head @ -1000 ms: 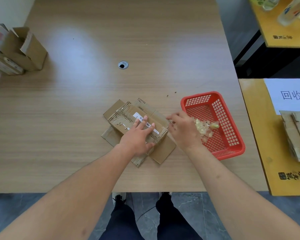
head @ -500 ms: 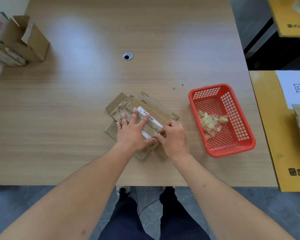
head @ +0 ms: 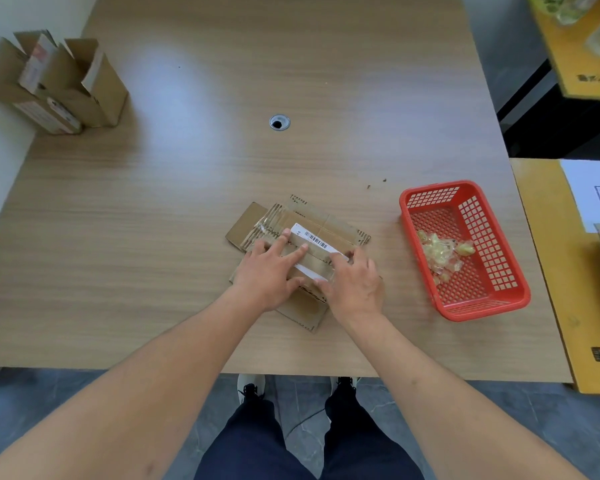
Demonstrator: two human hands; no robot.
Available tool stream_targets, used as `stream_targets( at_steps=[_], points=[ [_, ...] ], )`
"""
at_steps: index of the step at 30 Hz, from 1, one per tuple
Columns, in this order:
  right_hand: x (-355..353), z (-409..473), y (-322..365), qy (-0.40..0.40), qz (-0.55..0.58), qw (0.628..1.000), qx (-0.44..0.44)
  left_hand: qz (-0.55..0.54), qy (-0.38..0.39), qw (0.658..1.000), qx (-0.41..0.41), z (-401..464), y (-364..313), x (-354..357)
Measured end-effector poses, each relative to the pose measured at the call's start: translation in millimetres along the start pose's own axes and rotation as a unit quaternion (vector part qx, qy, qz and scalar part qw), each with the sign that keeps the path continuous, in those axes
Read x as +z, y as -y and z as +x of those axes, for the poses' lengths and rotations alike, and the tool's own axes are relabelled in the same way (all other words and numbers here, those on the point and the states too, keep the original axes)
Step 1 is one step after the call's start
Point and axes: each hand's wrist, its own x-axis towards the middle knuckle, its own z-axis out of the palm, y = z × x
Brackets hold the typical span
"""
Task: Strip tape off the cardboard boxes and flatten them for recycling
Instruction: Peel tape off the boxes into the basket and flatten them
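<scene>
Matt corrugated cardboard box [head: 329, 225], glossy red plastic basket [head: 499, 299], wood-grain table [head: 153, 237].

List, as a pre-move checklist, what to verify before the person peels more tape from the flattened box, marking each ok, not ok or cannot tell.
1. Flattened box lies flat on the table: ok.
2. Left hand presses it down: ok.
3. Right hand grips a tape end: cannot tell.
4. Red basket beside the right hand: ok.
5. Tape scraps inside the basket: ok.
6. Upright boxes flattened: not ok.

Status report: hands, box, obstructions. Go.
Left hand flat on flattened box. Right hand picking at tape on its label. Nothing in the way.
</scene>
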Motion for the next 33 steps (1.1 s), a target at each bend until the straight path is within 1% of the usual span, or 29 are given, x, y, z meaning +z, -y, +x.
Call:
stream_targets(
  at_steps=[2, 5, 8, 10, 13, 15, 17, 20, 21, 24, 26, 28, 31, 33],
  points=[
    [5.1, -2.7, 5.3, 0.002, -0.022, 1.0, 0.0, 0.006, -0.013, 1.0, 0.02, 0.1, 12.1, 0.5],
    [5.2, 0.5, 11.1, 0.038, -0.022, 0.999, 0.007, -0.005, -0.034, 0.999, 0.018, 1.8, 29.6, -2.1],
    [0.1, 17.3, 9.6, 0.075, 0.001, 0.997, 0.003, 0.0, -0.035, 0.999, 0.038, 2.7, 43.7, -2.5],
    [-2.9, 29.3, 15.6, 0.097, -0.007, 0.995, 0.006, -0.006, -0.039, 0.999, 0.035, 2.3, 45.8, -1.5],
    [-3.0, 31.5, 50.8, 0.072, -0.036, 0.996, 0.041, 0.002, -0.058, 0.998, 0.023, 3.2, 43.5, -4.9],
    [3.3, 26.3, 74.7, 0.077, -0.013, 0.994, 0.072, 0.013, -0.053, 0.998, 0.024, 5.2, 45.1, -11.6],
    [15.1, 23.4, 84.2, 0.09, 0.012, 0.993, 0.073, 0.012, -0.06, 0.998, 0.025, 10.7, 51.1, -20.9],
    [29.0, 25.2, 71.9, 0.107, 0.005, 0.994, 0.032, -0.056, -0.086, 0.994, 0.023, 29.8, 64.3, -30.4],
    [31.4, 28.4, 65.1, 0.112, -0.001, 0.994, 0.014, -0.087, -0.077, 0.993, 0.027, 36.4, 68.1, -31.6],
    [26.7, 48.9, 50.7, 0.135, -0.001, 0.99, -0.031, -0.18, -0.016, 0.983, 0.016, 49.0, 73.1, -34.4],
    [18.3, 66.2, 50.5, 0.153, -0.004, 0.988, -0.035, -0.184, -0.025, 0.982, -0.014, 54.5, 71.7, -35.6],
    [9.9, 75.9, 59.2, 0.136, -0.004, 0.991, -0.018, -0.165, -0.051, 0.984, -0.053, 56.2, 69.7, -37.5],
    [0.1, 73.3, 70.7, 0.044, 0.023, 0.997, 0.053, -0.184, -0.058, 0.977, -0.088, 49.7, 64.2, -35.5],
    [0.1, 66.5, 69.1, 0.012, 0.078, 0.992, 0.094, -0.201, -0.063, 0.972, -0.104, 42.5, 56.1, -29.5]
  ],
)
